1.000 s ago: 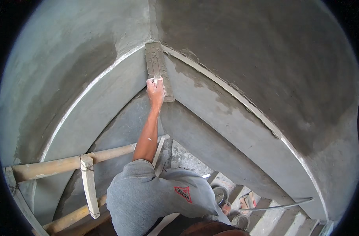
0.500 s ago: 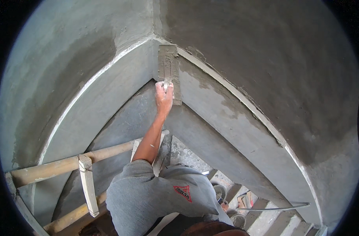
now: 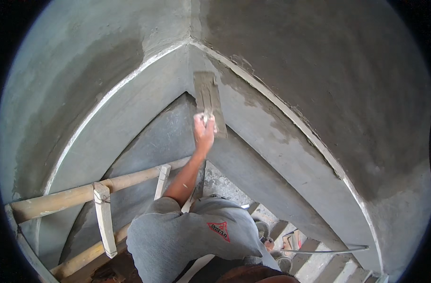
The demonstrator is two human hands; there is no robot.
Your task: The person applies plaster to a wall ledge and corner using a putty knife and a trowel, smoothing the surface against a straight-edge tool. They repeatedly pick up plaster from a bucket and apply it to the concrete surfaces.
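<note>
My left hand, arm stretched up and forward, is closed round the handle of a rectangular plastering trowel. Wet grey mortar is smeared over the trowel's back. The blade lies tilted near the inner corner where two plastered bands meet, just below a pale curved ledge; whether it touches the surface I cannot tell. Low on the right, past my grey shirt, a small part of my right hand shows beside a round grey container. Its fingers are mostly hidden.
A bamboo rail with wooden uprights stands at the left. Darker, damp-looking plaster covers much of the right wall. Lower right are a second bucket, a thin grey rod and steps or planks below.
My left hand has drawn the trowel down from the ledge and slightly right, and the blade has tilted. The view has shifted a little. My right hand stays low at the right.
</note>
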